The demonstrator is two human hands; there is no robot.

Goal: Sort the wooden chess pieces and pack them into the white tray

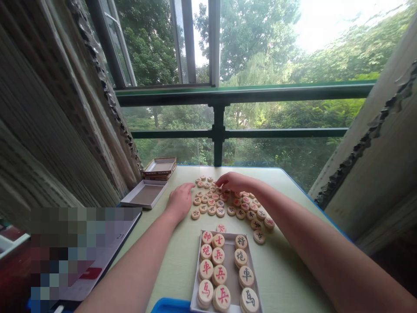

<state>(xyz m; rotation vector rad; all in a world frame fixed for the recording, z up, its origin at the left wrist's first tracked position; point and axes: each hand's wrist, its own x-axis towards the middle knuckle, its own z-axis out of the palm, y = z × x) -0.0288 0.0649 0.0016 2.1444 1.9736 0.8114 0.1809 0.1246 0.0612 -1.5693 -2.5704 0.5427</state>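
Note:
Round wooden Chinese chess pieces [211, 202] with red or dark characters lie loosely spread on the table. My left hand [180, 202] rests at the left edge of this spread, its fingers loosely bent towards the pieces and holding nothing I can see. Over the far part of the spread is my right hand [232, 181], its fingers bent downward, with tips at the pieces and a gap between them. In front of me, a shallow box tray [232, 252] holds stacked pieces in columns, two red at left and one dark at right. A single red piece [221, 228] lies just beyond the tray.
The pale green table [286, 265] has a blue edge and meets a window with a green railing [260, 92]. At the left lie an open shallow box [145, 194], smaller patterned boxes [161, 167] and a partly blurred calendar-like object [107, 256]. A blue item [171, 305] touches the front edge.

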